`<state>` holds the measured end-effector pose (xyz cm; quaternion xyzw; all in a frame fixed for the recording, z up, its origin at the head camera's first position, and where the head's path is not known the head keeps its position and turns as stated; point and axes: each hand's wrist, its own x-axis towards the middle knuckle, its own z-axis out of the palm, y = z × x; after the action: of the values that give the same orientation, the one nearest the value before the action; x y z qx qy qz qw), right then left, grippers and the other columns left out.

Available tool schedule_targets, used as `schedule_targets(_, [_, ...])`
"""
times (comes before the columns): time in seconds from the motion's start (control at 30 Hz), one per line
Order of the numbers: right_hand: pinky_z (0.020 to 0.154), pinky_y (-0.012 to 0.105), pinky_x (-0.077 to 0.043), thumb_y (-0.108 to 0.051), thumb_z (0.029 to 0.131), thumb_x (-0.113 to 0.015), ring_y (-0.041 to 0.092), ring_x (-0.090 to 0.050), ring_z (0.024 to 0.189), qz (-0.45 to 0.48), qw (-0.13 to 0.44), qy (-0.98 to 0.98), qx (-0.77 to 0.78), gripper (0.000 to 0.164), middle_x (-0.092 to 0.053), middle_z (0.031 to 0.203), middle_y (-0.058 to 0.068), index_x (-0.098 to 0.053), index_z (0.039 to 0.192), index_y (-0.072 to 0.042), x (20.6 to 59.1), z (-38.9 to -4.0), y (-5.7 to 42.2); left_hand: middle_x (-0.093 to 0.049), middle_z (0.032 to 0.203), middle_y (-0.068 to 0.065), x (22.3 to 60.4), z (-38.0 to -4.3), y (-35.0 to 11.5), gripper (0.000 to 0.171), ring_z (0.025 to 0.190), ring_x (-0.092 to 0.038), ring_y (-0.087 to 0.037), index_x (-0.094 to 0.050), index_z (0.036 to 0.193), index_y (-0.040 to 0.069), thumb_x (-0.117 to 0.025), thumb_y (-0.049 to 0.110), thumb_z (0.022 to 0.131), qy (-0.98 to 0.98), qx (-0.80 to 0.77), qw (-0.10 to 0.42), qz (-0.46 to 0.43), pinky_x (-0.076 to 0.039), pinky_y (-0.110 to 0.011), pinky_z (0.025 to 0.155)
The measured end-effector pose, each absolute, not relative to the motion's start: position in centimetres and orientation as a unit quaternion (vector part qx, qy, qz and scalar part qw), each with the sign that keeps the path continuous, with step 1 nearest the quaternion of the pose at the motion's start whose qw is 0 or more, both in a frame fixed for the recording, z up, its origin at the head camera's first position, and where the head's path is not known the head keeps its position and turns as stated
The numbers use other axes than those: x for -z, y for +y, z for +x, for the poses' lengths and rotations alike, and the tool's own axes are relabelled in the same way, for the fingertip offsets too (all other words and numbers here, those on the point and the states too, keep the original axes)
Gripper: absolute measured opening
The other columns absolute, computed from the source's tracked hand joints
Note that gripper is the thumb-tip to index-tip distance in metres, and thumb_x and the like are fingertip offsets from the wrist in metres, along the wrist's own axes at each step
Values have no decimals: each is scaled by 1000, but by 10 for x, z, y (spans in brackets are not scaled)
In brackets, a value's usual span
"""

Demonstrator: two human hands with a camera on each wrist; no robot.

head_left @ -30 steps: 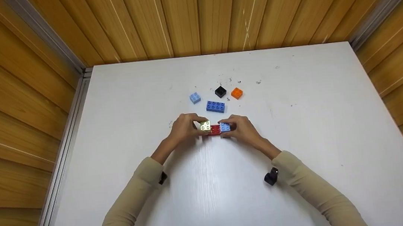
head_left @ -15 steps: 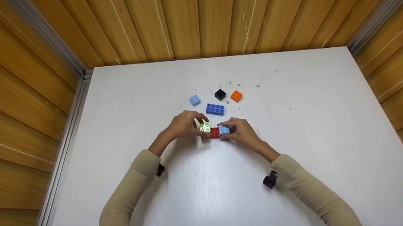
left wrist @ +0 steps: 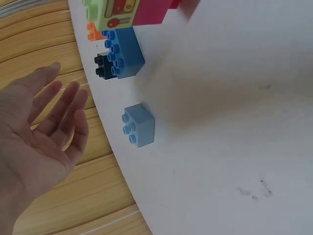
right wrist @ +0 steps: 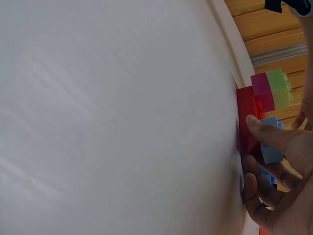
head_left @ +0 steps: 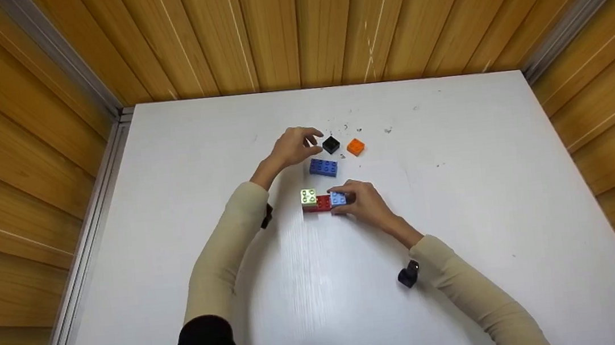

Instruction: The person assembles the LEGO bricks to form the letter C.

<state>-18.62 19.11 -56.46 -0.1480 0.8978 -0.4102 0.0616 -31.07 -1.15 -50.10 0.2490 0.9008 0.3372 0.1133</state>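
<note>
My left hand (head_left: 293,145) reaches over the far part of the table beside a black brick (head_left: 331,145), its fingers loosely bent and holding nothing. In the left wrist view, a loose light blue brick (left wrist: 142,126) lies on the table near that hand; the head view has it hidden. My right hand (head_left: 367,203) pinches a light blue brick (head_left: 337,198) on the right end of a long red brick (head_left: 323,203). Its thumb (right wrist: 254,123) touches the red side. Stacked on the left end are a magenta brick (right wrist: 262,91) and a light green brick (head_left: 308,196) with a printed picture.
A longer blue brick (head_left: 323,167) lies between the assembled bricks and the black one. Right of the black brick sits an orange brick (head_left: 355,147). Wood-patterned panels (head_left: 270,33) stand behind and at both sides of the white table (head_left: 461,225).
My left hand has let go of the light green brick and moved away from me toward the loose light blue brick. The right hand keeps its grip in about the same place.
</note>
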Motion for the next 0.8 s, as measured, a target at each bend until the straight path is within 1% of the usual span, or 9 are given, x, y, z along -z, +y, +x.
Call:
schedule_targets(0.13, [76, 24, -42, -14, 78, -89, 13, -54, 84, -148, 71, 899, 406, 46, -73, 97, 10, -76, 122, -9, 566, -186, 189, -71, 124, -16, 503, -321, 0, 39, 117, -63, -32, -66, 135, 7, -70, 15, 96, 920, -298, 105, 231, -50, -45, 101])
schedule_targets(0.23, [77, 24, -42, -14, 78, -88, 14, -54, 85, -148, 82, 897, 408, 46, -73, 99, 10, -75, 123, -9, 568, -185, 189, -70, 127, -14, 507, -326, 9, 40, 121, -60, -31, -66, 137, 11, -69, 17, 97, 936, -246, 109, 229, -47, -47, 105])
schedule_targets(0.37, [74, 24, -43, -11, 77, -88, 14, -55, 82, -145, 73, 897, 410, 46, -72, 95, 10, -76, 121, -7, 569, -182, 191, -69, 131, -12, 515, -329, 21, 40, 125, -58, -31, -65, 138, 15, -68, 20, 98, 942, -204, 125, 235, -43, -48, 109])
schedule_targets(0.5, [74, 23, -43, -11, 78, -88, 14, -57, 83, -150, 71, 897, 409, 45, -73, 96, 10, -76, 121, -7, 568, -181, 192, -66, 138, -10, 523, -330, 29, 40, 129, -56, -29, -65, 139, 17, -68, 23, 99, 943, -184, 145, 236, -41, -48, 113])
schedule_targets(0.63, [79, 26, -45, -12, 78, -88, 16, -60, 87, -154, 71, 898, 406, 45, -74, 99, 11, -75, 122, -8, 566, -181, 191, -63, 142, -10, 527, -329, 32, 40, 133, -54, -30, -66, 138, 15, -68, 24, 99, 944, -181, 148, 231, -39, -50, 116])
schedule_targets(0.8, [85, 33, -49, -10, 79, -88, 20, -64, 94, -148, 73, 899, 406, 46, -75, 104, 12, -75, 123, -9, 566, -181, 189, -64, 141, -11, 528, -331, 36, 41, 133, -54, -30, -65, 137, 14, -69, 26, 99, 951, -164, 140, 221, -38, -51, 116])
